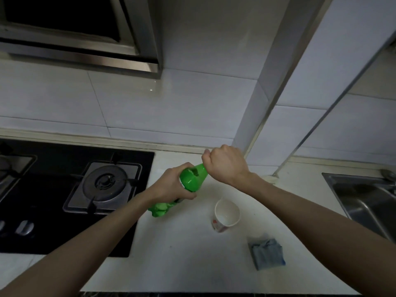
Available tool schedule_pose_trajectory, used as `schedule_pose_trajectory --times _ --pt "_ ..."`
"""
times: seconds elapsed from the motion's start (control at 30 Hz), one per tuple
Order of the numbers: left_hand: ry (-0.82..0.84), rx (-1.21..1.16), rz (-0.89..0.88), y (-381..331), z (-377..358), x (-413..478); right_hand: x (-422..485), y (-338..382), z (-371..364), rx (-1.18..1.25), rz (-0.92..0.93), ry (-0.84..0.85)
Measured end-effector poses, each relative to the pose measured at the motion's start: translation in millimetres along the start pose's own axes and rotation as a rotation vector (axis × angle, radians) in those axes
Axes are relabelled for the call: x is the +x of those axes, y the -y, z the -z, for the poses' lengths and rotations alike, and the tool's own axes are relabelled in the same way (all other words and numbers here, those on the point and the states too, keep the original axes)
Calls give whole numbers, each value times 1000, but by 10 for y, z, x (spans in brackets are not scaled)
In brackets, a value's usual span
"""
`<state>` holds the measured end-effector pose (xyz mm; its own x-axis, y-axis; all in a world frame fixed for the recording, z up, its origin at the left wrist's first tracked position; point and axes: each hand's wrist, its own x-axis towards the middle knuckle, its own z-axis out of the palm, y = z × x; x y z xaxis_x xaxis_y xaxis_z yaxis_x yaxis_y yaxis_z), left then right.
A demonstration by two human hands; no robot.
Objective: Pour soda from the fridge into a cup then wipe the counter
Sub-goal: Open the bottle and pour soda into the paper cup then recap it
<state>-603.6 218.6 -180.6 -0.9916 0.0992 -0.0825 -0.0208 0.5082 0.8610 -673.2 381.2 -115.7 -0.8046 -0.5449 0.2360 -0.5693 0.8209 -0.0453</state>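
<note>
Bottle (194,179) of green soda stands tilted on the white counter (188,264), its base by the right edge of the hob (64,189) and its neck leaning far and right. From my seat I see the left hand (169,187) wrapped round the bottle's body. The right hand (225,163) is clenched over the top of the neck, and the cap is hidden inside that fist, so I cannot tell whether it is on or off. I take this to be the opening step, with no pouring done.

The paper cup (227,214) waits upright to the right of the bottle and a little nearer, apart from it, and it looks empty. A folded blue cloth (267,252) lies nearer again, and the sink (364,196) sits at the far right.

My worry is fizz. If the cap comes off fast with the bottle leaning like this, foam could run down the neck onto the counter or towards the burner. A hard squeeze from the left hand would push more out. The cup looks light, so a heavy stream or a brush from the right forearm might tip it.
</note>
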Motion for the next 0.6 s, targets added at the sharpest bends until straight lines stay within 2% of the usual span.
schedule_pose_trajectory --times 0.07,0.13,0.2,0.37,0.47,0.6 --pt "-43 16 27 -41 -132 29 -3 -62 34 84 -120 107" --pt "-57 33 31 -98 -205 51 -42 -130 97 107 -131 147" --pt "-32 11 21 -189 -211 70 -86 -212 151 12 -30 76" --pt "108 -109 17 -473 -202 72 -140 -486 304 -118 325 -238" --pt "100 -88 10 -620 -328 21 -213 -634 341 -18 348 -216" --pt "-69 -31 24 -715 -604 -66 -329 -691 332 81 258 -123"
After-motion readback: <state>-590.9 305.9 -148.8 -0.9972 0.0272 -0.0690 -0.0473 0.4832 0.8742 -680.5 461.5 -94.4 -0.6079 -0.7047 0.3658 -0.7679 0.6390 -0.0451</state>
